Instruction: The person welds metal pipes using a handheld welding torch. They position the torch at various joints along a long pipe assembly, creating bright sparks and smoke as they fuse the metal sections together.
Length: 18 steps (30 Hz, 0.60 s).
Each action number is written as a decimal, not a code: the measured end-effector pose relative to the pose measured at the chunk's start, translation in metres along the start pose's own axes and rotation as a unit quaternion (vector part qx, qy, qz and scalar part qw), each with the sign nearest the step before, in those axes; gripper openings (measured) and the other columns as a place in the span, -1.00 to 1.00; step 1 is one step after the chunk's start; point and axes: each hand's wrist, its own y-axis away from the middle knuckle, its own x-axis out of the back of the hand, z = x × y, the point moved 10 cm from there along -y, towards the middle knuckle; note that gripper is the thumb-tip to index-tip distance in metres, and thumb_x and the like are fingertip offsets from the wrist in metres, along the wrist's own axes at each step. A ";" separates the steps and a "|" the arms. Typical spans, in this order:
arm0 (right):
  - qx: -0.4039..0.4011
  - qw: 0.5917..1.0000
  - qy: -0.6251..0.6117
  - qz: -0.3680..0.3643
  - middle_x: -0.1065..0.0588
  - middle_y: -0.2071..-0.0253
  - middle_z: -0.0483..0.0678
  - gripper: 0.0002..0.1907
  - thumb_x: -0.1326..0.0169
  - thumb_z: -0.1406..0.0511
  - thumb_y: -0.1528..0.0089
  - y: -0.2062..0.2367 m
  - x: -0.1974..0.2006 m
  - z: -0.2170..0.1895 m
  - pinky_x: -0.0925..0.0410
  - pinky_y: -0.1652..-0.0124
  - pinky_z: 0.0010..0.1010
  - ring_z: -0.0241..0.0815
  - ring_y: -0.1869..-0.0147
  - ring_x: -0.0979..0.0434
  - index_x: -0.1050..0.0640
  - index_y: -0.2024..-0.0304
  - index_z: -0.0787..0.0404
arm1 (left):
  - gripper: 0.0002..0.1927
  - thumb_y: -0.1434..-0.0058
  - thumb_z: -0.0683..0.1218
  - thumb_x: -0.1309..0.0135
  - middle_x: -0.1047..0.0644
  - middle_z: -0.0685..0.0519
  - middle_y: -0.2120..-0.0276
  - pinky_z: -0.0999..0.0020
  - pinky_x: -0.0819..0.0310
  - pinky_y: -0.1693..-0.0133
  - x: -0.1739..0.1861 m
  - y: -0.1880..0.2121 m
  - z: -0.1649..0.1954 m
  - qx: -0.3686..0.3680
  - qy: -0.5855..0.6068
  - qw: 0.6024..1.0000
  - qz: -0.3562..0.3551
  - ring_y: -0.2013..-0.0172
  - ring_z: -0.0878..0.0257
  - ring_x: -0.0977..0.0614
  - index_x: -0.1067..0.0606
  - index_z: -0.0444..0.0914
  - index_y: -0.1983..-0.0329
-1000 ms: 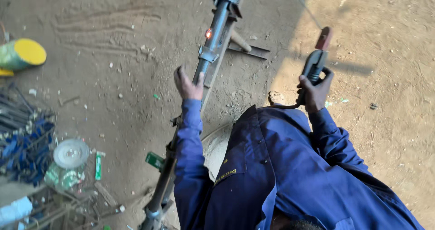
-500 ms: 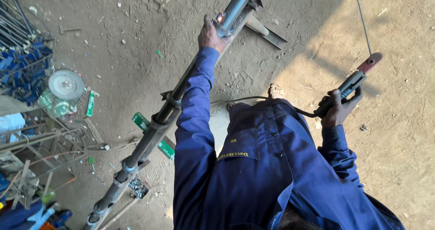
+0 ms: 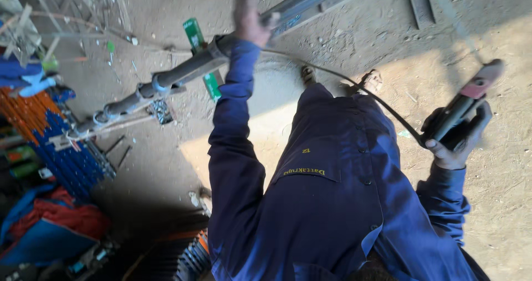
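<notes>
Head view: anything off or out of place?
Nothing damaged. Left hand grips the long metal bar; right hand holds the welding tool, its cable slack across the blue coverall. Green packets lie loose in the dirt.

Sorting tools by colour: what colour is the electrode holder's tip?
Reddish-pink, on the electrode holder in the right hand; head view.

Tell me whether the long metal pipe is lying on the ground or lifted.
Lifted. The left hand grips the long metal pipe, which slants above the dirt floor; its far ends leave the frame, so any support there cannot be told.
</notes>
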 end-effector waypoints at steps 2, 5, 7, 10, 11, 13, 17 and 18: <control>-0.049 0.996 0.042 -0.054 -0.43 0.06 -0.02 0.20 -0.54 0.27 -0.05 0.003 -0.003 0.006 -0.42 0.13 -0.39 -0.15 0.16 -0.48 -0.03 -0.54 0.07 | -0.17 -0.08 -0.13 -0.42 -0.44 -0.15 -0.22 0.04 -0.36 -0.31 0.047 0.036 -0.035 0.084 -0.023 0.996 0.012 -0.25 -0.09 -0.45 -0.27 -0.30 -0.38; -0.074 0.976 0.169 -0.114 -0.43 0.01 0.02 0.14 -0.47 0.28 0.02 0.001 -0.007 0.012 -0.39 0.00 -0.42 -0.19 0.05 -0.43 -0.10 -0.49 0.15 | -0.14 -0.01 -0.17 -0.41 -0.44 -0.15 -0.21 0.03 -0.30 -0.32 0.071 0.063 -0.060 0.131 -0.053 0.990 -0.015 -0.25 -0.08 -0.46 -0.27 -0.31 -0.37; -0.079 0.960 0.237 -0.129 -0.43 -0.02 0.05 0.12 -0.45 0.29 0.03 0.001 -0.017 0.018 -0.38 -0.06 -0.40 -0.19 -0.02 -0.44 -0.12 -0.47 0.21 | -0.12 -0.01 -0.15 -0.42 -0.41 -0.18 -0.24 0.01 -0.30 -0.33 0.066 0.071 -0.055 0.104 -0.059 0.992 -0.043 -0.27 -0.11 -0.42 -0.25 -0.31 -0.39; -0.100 0.941 0.300 -0.124 -0.47 0.00 0.09 0.13 -0.43 0.30 0.02 0.009 -0.040 0.029 -0.41 -0.11 -0.35 -0.15 -0.06 -0.52 -0.11 -0.49 0.25 | -0.08 0.00 -0.09 -0.44 -0.37 -0.21 -0.27 -0.09 -0.25 -0.31 0.040 0.066 -0.047 0.052 -0.071 0.991 -0.096 -0.29 -0.15 -0.38 -0.23 -0.30 -0.39; -0.104 0.932 0.324 -0.123 -0.49 0.03 0.10 0.14 -0.42 0.30 0.03 0.009 -0.051 0.032 -0.42 -0.14 -0.32 -0.14 -0.06 -0.54 -0.12 -0.52 0.25 | -0.06 0.01 -0.06 -0.45 -0.36 -0.22 -0.28 -0.13 -0.22 -0.30 0.030 0.062 -0.044 0.032 -0.076 0.990 -0.112 -0.30 -0.17 -0.36 -0.23 -0.29 -0.39; -0.109 0.926 0.343 -0.115 -0.51 0.03 0.12 0.17 -0.43 0.30 0.04 0.011 -0.076 0.040 -0.44 -0.15 -0.29 -0.12 -0.07 -0.56 -0.12 -0.54 0.24 | -0.04 0.14 0.01 -0.47 -0.39 -0.23 -0.21 -0.41 -0.14 -0.23 0.003 0.048 -0.049 0.017 -0.137 0.977 -0.164 -0.27 -0.25 -0.35 -0.28 -0.29 -0.31; -0.109 0.920 0.364 -0.096 -0.54 0.01 0.11 0.17 -0.46 0.28 0.07 0.017 -0.119 0.047 -0.46 -0.09 -0.29 -0.10 -0.07 -0.59 -0.15 -0.51 0.23 | -0.13 0.17 0.03 -0.48 -0.46 -0.14 -0.14 -0.58 0.06 -0.13 -0.039 0.035 -0.076 0.052 -0.111 0.946 -0.299 -0.22 -0.22 -0.34 -0.37 -0.20 -0.23; -0.110 0.915 0.377 -0.094 -0.55 0.03 0.11 0.17 -0.46 0.28 0.08 0.019 -0.127 0.048 -0.48 -0.06 -0.28 -0.10 -0.04 -0.60 -0.16 -0.50 0.23 | -0.15 0.17 0.04 -0.46 -0.47 -0.12 -0.13 -0.47 -0.07 -0.17 -0.041 0.031 -0.080 0.061 -0.085 0.947 -0.305 -0.20 -0.17 -0.37 -0.38 -0.19 -0.21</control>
